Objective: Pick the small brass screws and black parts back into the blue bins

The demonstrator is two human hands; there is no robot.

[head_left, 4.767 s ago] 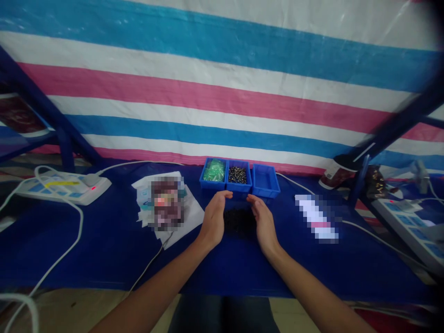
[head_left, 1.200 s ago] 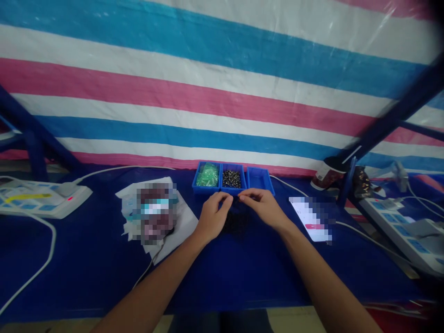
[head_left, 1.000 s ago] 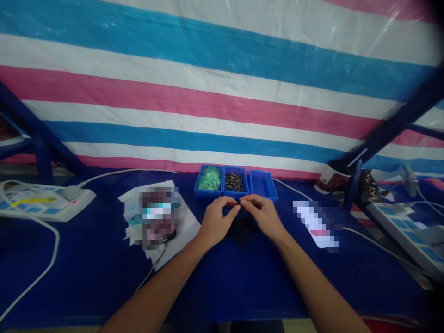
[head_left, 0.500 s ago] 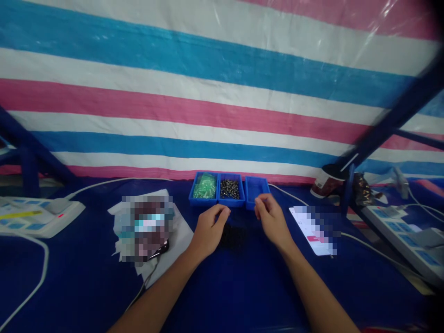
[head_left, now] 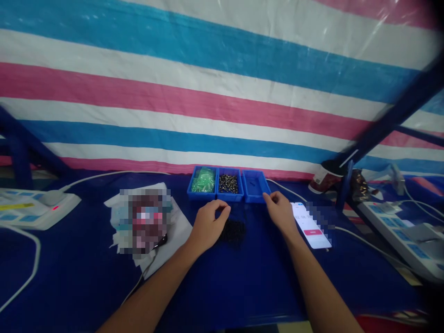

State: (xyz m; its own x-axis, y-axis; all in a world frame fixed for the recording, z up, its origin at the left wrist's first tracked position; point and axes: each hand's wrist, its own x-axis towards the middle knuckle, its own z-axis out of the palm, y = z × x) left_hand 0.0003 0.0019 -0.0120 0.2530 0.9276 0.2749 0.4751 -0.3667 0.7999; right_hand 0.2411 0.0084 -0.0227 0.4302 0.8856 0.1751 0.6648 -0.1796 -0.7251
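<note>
My left hand is closed, thumb and forefinger tips together, above the left edge of a pile of small black pieces. Whatever lies between those fingertips is too small or hidden to make out. My right hand has its fingers curled, with the fingertips at the front right corner of the right-hand blue tray. A few faint dark bits show on that tray's floor. Beside it stands a middle blue tray holding small brassy and dark metal parts. Green clear-plastic bits fill the left tray.
A lit phone lies right of my right hand. To the left are white paper and a blurred-out item. Power strips with white cables lie at both sides. A dark red cup stands by the blue frame post; striped sheeting hangs behind.
My right hand has moved off the right tray's front to its right corner. That tray now sits closer against the middle one. My left hand stays by the black pile. The view has shifted slightly.
</note>
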